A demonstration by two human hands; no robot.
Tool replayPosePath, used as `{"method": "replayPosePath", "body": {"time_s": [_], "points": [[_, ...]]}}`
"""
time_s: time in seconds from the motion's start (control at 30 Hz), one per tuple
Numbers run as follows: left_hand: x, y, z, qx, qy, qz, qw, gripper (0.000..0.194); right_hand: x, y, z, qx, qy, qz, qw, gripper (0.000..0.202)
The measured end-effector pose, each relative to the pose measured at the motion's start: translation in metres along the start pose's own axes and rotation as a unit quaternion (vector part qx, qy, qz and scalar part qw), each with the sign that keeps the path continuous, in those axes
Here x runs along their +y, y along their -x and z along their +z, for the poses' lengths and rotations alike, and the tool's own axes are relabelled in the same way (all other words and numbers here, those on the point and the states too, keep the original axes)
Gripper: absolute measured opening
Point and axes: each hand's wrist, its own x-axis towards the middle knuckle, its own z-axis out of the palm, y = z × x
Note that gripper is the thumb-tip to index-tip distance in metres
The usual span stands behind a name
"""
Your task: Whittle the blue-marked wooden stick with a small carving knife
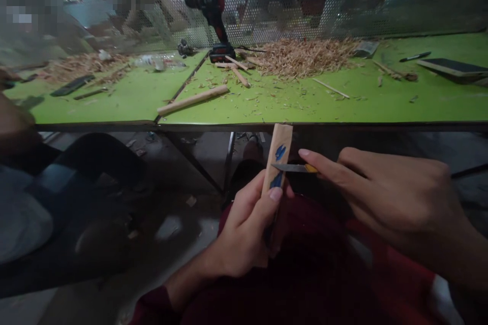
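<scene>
In front of my lap, my left hand (247,223) is closed around the lower part of a flat wooden strip (280,134), its thumb lying on the face. The strip stands nearly upright, with blue marks on its pale face. My right hand (396,198) grips a carving knife (295,167) with a yellow part behind the blade, index finger stretched along it. The blade points left across the strip between the two blue marks. Whether its edge is cutting in, I cannot tell. Most of the knife's handle is hidden by my fingers.
Beyond my hands runs a green table (305,106). On it are a cordless drill (213,15), a heap of wood shavings (305,58), a wooden stick (192,100), a pen (415,57) and a dark flat device (452,67). A perforated screen (259,5) stands behind. Another person's arm (15,122) is at the left.
</scene>
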Motion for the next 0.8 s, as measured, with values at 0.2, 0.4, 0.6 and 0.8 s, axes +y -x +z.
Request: {"method": "replayPosePath", "body": {"time_s": [0.2, 0.4, 0.6, 0.8], "points": [[0.001, 0.000, -0.001, -0.005, -0.005, -0.034, 0.999, 0.028, 0.003, -0.011, -0.003, -0.012, -0.012, 0.030, 0.999, 0.037], [-0.006, 0.002, -0.003, 0.010, -0.024, -0.009, 1.000, 0.025, 0.015, -0.015, -0.003, 0.001, 0.024, -0.031, 0.999, 0.030], [-0.005, 0.003, -0.005, 0.002, -0.036, -0.016, 0.999, 0.026, 0.024, -0.019, -0.007, -0.034, -0.058, 0.037, 0.997, 0.025], [-0.006, -0.001, -0.009, -0.034, 0.009, -0.054, 0.998, 0.026, 0.027, -0.020, -0.001, 0.007, 0.053, -0.066, 0.996, 0.029]]}}
